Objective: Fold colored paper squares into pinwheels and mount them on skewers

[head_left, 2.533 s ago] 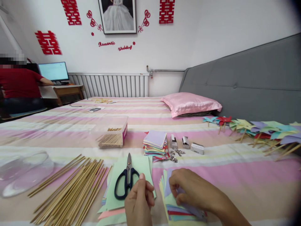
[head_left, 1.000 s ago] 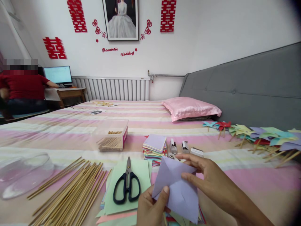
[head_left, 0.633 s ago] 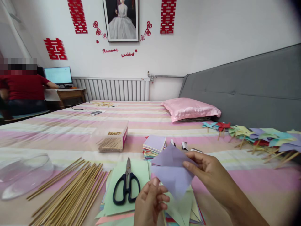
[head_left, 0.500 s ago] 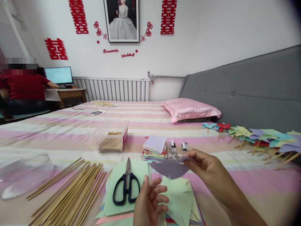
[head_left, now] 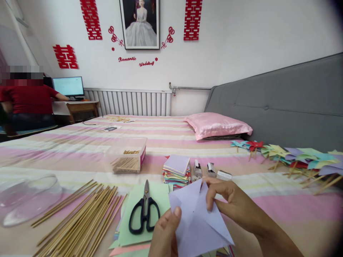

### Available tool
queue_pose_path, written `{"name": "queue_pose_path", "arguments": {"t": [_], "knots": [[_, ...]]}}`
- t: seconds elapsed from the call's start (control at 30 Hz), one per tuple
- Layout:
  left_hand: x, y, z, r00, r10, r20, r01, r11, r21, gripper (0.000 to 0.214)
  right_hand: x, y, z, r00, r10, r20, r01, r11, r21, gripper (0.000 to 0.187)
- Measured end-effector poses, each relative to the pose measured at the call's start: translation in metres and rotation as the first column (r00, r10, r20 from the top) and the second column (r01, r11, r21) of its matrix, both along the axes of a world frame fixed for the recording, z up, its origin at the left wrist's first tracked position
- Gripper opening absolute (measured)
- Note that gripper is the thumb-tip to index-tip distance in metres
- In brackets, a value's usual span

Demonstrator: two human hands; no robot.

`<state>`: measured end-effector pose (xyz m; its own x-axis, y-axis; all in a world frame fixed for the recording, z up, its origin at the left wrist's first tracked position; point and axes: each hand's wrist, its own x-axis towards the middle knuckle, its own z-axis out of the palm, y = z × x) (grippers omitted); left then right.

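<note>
A lilac paper square [head_left: 197, 221], slit in from its corners and marked with a small dot at its middle, is held up facing me. My left hand [head_left: 166, 230] grips its left edge, thumb in front and fingers behind. My right hand [head_left: 227, 200] pinches the upper right part near a slit. Behind the lilac sheet, most of a pile of cut coloured paper is hidden. Left of it, dark-handled scissors [head_left: 145, 210] lie on a stack of green paper [head_left: 128, 232]. Many thin wooden sticks [head_left: 80, 221] are spread farther left.
A stack of small coloured squares [head_left: 176, 167] stands beyond my hands, beside small boxes [head_left: 210, 169]. A clear plastic box [head_left: 128, 160] holds short sticks. Paper pinwheels [head_left: 297, 157] lie at right, a pink pillow [head_left: 218, 125] behind. A person in red [head_left: 30, 100] sits far left.
The lilac sheet has turned from nearly edge-on to facing me and come lower and nearer. My left hand, open before, has closed on its left edge.
</note>
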<state>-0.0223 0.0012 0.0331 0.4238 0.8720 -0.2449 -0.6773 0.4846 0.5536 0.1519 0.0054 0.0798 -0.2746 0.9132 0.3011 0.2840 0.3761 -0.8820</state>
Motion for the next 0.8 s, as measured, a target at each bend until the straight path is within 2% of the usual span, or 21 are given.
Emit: {"name": "queue_pose_path", "arguments": {"t": [0.1, 0.17, 0.43, 0.63, 0.8], "knots": [[0.002, 0.002, -0.014, 0.988, 0.035, -0.153, -0.031, 0.999, 0.028, 0.027, -0.002, -0.002, 0.003, 0.999, 0.041, 0.020, -0.041, 0.999, -0.025, 0.022], [0.003, 0.003, -0.018, 0.978, 0.050, -0.203, -0.048, 0.999, 0.015, 0.027, -0.003, -0.004, 0.004, 0.997, 0.061, 0.042, -0.059, 0.997, -0.047, 0.021], [0.001, 0.004, -0.018, 0.967, 0.078, -0.244, -0.085, 0.996, -0.016, 0.031, 0.003, -0.009, 0.012, 0.960, 0.178, 0.217, -0.176, 0.984, -0.029, 0.013], [0.002, 0.005, -0.022, 0.952, 0.061, -0.301, -0.049, 0.998, 0.047, 0.033, 0.008, -0.009, 0.012, 0.955, 0.202, 0.217, -0.198, 0.979, -0.039, 0.011], [0.003, 0.005, -0.025, 0.949, 0.071, -0.308, -0.065, 0.997, 0.032, 0.033, 0.012, -0.006, 0.008, 0.954, 0.224, 0.201, -0.219, 0.975, -0.045, 0.011]]}}
